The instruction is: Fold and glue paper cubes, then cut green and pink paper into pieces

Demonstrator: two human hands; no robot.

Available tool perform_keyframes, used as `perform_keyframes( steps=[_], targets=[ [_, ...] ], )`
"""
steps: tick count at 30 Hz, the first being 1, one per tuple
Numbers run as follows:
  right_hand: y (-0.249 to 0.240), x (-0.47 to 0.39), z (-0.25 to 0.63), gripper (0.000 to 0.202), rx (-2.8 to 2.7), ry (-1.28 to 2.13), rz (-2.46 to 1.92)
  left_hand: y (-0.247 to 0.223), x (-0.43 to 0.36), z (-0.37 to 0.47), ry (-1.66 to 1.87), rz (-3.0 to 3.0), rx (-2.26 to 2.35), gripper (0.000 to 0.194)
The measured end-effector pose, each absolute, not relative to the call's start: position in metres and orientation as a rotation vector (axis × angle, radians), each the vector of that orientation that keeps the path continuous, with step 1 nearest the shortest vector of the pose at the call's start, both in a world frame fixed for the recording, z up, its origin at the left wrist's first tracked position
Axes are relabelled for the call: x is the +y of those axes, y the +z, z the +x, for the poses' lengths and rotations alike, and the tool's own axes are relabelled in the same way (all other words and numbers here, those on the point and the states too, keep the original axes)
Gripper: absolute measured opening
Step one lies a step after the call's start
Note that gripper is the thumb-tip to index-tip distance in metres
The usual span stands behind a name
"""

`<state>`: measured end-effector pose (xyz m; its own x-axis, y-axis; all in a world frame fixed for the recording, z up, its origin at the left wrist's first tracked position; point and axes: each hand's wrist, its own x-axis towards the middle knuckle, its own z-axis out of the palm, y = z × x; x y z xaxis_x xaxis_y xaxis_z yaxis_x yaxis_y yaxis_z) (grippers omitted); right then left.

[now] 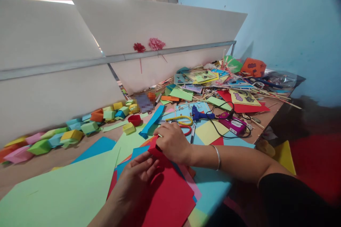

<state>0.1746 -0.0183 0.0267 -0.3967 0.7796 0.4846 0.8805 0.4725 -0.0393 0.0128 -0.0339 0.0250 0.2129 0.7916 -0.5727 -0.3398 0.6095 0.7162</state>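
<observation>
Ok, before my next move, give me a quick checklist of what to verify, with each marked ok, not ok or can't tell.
1. Red paper piece held: ok, the right hand grips it, with the left hand at its lower edge.
2. Blue glue gun near: ok, just beyond the right hand.
3. Glue gun hot: cannot tell.
4. Black cord clear of the purple box: not ok, it loops over it.
5. Yellow scissor handle uncovered: ok, mostly in view.
6. Clear surface under the hands: not ok, a large red sheet and other paper lie there.
</observation>
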Motion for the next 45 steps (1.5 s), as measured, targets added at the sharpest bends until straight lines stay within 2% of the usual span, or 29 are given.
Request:
perform_keyframes(
  steps=[7, 14, 22, 24, 27, 30, 35, 37, 42, 45],
  targets=[
    [0.017, -0.015, 0.175, 0.012, -2.223, -0.388, -1.275, 0.019, -0.036, 0.011, 0.871, 0.504, 1.077, 0.026],
    [0.016, -0.015, 0.176, 0.016, -2.183, -0.351, -1.235, 0.022, -0.036, 0.012, 0.852, 0.512, 1.044, 0.031],
    [0.022, -0.017, 0.177, 0.013, -2.190, -0.330, -1.224, 0.023, -0.032, 0.012, 0.884, 0.609, 0.983, 0.033],
    [0.026, -0.018, 0.178, 0.011, -2.191, -0.292, -1.216, 0.025, -0.030, 0.012, 0.909, 0.687, 0.933, 0.040],
    [0.029, -0.019, 0.180, 0.009, -2.223, -0.215, -1.186, 0.030, -0.027, 0.013, 0.940, 0.830, 0.835, 0.065],
    [0.031, -0.020, 0.181, 0.012, -2.255, -0.109, -1.143, 0.031, -0.025, 0.011, 0.895, 0.855, 0.818, 0.077],
    [0.038, -0.017, 0.187, 0.003, -2.165, 0.139, -1.031, 0.014, -0.016, 0.003, 0.856, 0.723, 0.808, 0.058],
    [0.043, -0.014, 0.190, 0.008, -2.065, 0.308, -1.012, 0.009, -0.014, 0.000, 0.859, 0.725, 0.771, 0.052],
    [0.043, -0.007, 0.192, 0.029, -1.755, 0.783, -1.150, 0.012, -0.015, 0.000, 0.802, 0.683, 0.731, 0.052],
    [0.037, -0.004, 0.189, 0.042, -1.544, 1.099, -1.184, 0.018, -0.016, 0.001, 0.832, 0.579, 0.741, 0.042]
  ],
)
